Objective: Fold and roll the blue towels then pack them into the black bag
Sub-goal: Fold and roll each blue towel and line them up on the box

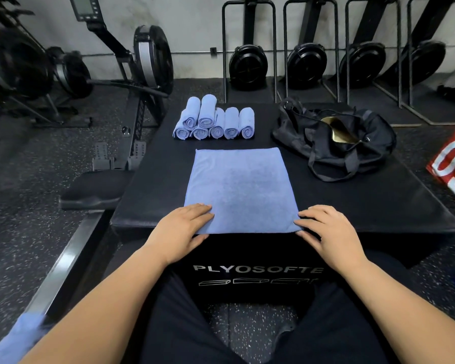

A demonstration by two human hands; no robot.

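1. Blue terry pinched at both near corners: left hand with fingers flat on top and thumb under the hem, right hand the same but more curled.
2. Spread on the box top, the flat towel, running straight away from both hands, seemingly longer near-to-far, equally close to each.
3. Probably next: near edge lifted and carried away from the body.
4. Beyond, rolled towels stacked; far right, black bag, unzipped, nearer the right hand.

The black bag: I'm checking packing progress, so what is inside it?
The black bag lies open. Through its opening only a gold-coloured patch shows; no blue towel is visible. The rest of its inside is hidden by its own fabric.
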